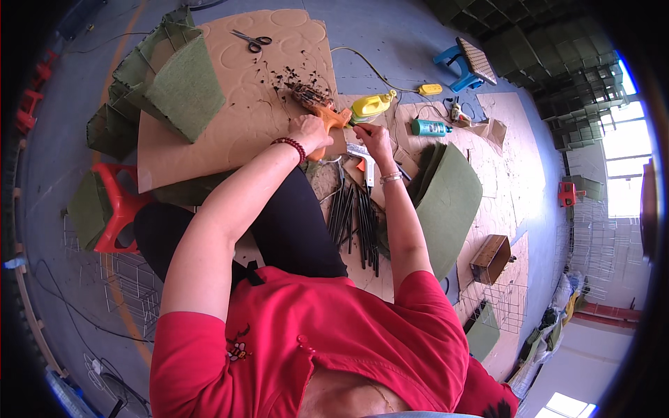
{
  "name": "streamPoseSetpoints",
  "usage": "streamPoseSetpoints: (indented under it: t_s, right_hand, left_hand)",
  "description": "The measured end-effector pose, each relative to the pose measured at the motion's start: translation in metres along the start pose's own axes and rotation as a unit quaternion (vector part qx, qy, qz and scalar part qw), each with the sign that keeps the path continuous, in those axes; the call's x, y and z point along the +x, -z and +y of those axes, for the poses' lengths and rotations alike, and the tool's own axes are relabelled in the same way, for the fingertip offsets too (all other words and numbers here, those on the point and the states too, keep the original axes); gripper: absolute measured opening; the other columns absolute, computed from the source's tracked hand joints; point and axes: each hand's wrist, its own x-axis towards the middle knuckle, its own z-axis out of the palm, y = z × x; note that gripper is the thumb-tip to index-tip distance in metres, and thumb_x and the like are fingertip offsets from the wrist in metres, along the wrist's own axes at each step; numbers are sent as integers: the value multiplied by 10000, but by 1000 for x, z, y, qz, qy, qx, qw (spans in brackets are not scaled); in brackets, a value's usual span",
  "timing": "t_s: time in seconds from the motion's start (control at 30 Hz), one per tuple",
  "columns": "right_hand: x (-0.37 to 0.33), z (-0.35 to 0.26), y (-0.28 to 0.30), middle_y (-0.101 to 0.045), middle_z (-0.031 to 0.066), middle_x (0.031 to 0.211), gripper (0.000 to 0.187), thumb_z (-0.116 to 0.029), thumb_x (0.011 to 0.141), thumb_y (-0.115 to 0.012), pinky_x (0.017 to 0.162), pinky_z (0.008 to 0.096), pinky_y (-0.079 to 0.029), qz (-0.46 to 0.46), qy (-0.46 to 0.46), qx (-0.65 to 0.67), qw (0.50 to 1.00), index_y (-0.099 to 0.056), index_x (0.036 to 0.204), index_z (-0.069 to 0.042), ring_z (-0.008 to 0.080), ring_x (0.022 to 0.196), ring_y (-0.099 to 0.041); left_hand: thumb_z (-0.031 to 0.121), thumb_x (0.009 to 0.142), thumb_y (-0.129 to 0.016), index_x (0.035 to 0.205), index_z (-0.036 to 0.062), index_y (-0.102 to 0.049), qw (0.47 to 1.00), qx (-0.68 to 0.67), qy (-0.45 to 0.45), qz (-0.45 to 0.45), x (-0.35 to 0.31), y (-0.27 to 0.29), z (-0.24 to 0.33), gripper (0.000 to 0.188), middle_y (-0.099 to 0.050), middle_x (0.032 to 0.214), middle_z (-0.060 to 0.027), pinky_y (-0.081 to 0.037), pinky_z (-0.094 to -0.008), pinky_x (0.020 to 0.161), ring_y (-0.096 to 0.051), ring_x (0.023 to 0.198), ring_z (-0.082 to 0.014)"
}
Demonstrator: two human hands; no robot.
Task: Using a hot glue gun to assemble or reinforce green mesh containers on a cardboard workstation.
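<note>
My left hand point(309, 134) is wrapped round an orange glue gun point(334, 117), its handle pointing down toward me. My right hand point(375, 141) is pinched at the back end of the gun; a small dark bit shows at the fingertips, too little to name. Beyond the gun's front lies a dark, glue-crusted clump point(306, 94), with black crumbs scattered around it. Just below my right hand rests a white glue gun point(364, 161) with an orange trigger. Several black glue sticks point(352, 216) lie between my knees and my right forearm.
Large brown cardboard point(237, 90) covers the floor ahead, with black scissors point(254, 42) on it. Green felt boxes point(181, 87) stand left; green panels point(446, 209) lean right. Nearby are a yellow bottle point(373, 104), a green bottle point(431, 128), a blue stool point(463, 66) and cables.
</note>
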Motion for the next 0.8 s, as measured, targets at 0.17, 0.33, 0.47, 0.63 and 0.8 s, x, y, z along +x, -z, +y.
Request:
streamPoseSetpoints:
  t_s: [0.17,0.33,0.47,0.63,0.8]
  right_hand:
    - [5,11,3,-679,105,701,271,-271,904,-626,634,344,-504,-48,1,-42,998,-709,1010,-34,199,638,-659]
    - [15,14,4,-665,173,732,252,-254,911,-610,641,397,-504,-42,72,-112,990,-692,965,-22,340,683,-658]
    - [10,4,-1,-659,162,705,260,-252,925,-598,609,385,-489,87,175,-107,975,-694,918,-11,323,648,-652]
    - [-34,-19,-18,-698,91,806,311,-287,954,-599,579,306,-483,145,-82,62,984,-690,891,3,162,626,-640]
    - [-36,-22,-56,-693,101,851,413,-363,977,-555,655,261,-542,25,-190,398,897,-649,1020,36,171,730,-673]
  left_hand:
    - [443,658,-717,980,-45,-694,1000,-13,-10,22,0,1,0,586,-674,1036,-245,-506,-419,898,-641,1024,-362]
    - [425,698,-723,1160,-25,-623,1000,14,-3,-18,2,0,8,652,-595,1238,-213,-424,-400,1026,-551,1193,-323]
    - [411,705,-713,1153,-21,-629,1000,22,-9,-17,7,-2,7,628,-611,1216,-205,-453,-391,995,-576,1164,-316]
    - [464,669,-724,1012,-19,-696,999,-23,-9,40,1,-4,-6,594,-670,1090,-221,-507,-409,905,-633,1061,-343]
    - [483,709,-688,1034,15,-687,998,-49,-6,37,-8,3,0,570,-696,1011,-194,-541,-403,838,-677,980,-302]
